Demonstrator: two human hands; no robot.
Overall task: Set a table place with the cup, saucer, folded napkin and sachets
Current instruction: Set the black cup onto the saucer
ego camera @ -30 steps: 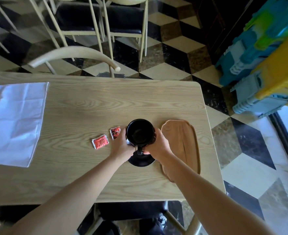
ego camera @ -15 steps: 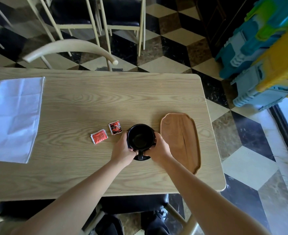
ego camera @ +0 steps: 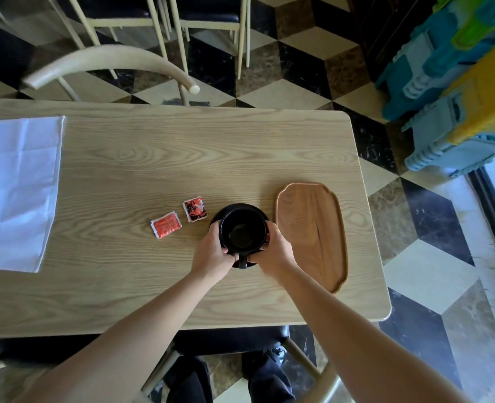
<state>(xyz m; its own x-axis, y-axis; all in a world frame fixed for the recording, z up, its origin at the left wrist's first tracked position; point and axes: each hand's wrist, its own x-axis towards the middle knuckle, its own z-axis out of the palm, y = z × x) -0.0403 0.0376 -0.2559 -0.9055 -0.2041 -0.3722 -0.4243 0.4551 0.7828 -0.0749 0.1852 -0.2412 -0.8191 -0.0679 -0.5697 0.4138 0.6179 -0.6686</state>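
— What have your fingers got?

— Your left hand point(ego camera: 211, 254) and right hand point(ego camera: 272, 251) are cupped round the black cup point(ego camera: 242, 231), fingers curled and pressed against its wall from either side. The handle points back at you, in the gap between your two thumbs. You're clasping it, not pinching.

— And under them?

— The black saucer point(ego camera: 234, 209) shows as a dark rim beyond your fingertips and a sliver beneath the handle. The cup looks seated on it, though I can't tell whether it's fully down or just above.

— So which step is this?

— By my reading, you're setting cup on saucer, an early step. Just beyond your left fingers lie the two red sachets point(ego camera: 194, 209), one nearly touching the saucer, the other point(ego camera: 166, 224) further left. Just past your right knuckles sits the wooden tray point(ego camera: 313, 234), bare. Far off to your left, the white napkin point(ego camera: 16, 190) lies spread out, not folded.

— What next?

— Probably let go gently so the cup doesn't skid, then reach well left for the napkin; it needs folding with both hands.
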